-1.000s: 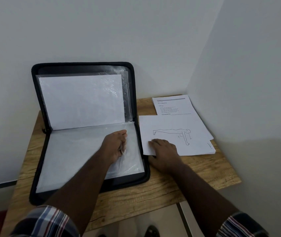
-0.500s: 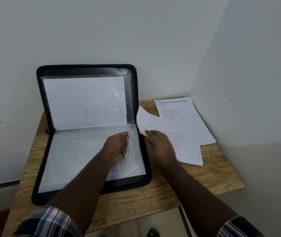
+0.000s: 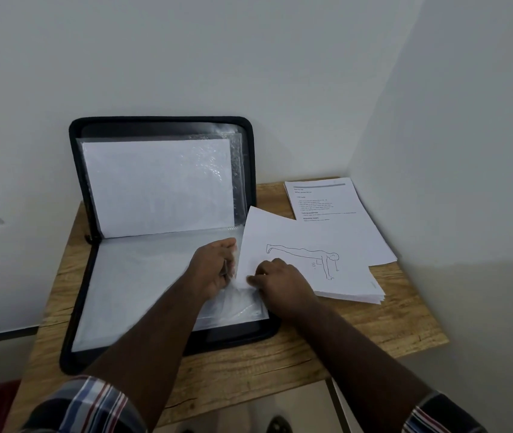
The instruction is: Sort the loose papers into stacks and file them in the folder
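A black zip folder [image 3: 77, 345] lies open on the wooden table, its upper half leaning on the wall with a white sheet inside a clear sleeve [image 3: 158, 185]. My left hand [image 3: 214, 267] pinches the right edge of the lower clear sleeve [image 3: 142, 285]. My right hand [image 3: 280, 281] pinches the lower left corner of a sheet with a line drawing of a figure [image 3: 299, 245]; that corner is lifted and reaches over the folder's right edge. Under it lies a stack of drawing sheets [image 3: 355, 292]. A second stack with printed text [image 3: 327, 201] lies behind.
The small wooden table [image 3: 374, 332] stands in a corner, with white walls close behind and on the right. Its front edge runs just below the folder. The floor and a dark shoe [image 3: 275, 425] show below the table.
My right hand has lifted the top drawing sheet by its left corner and carried it left toward the folder. My left hand has stayed on the lower sleeve's edge.
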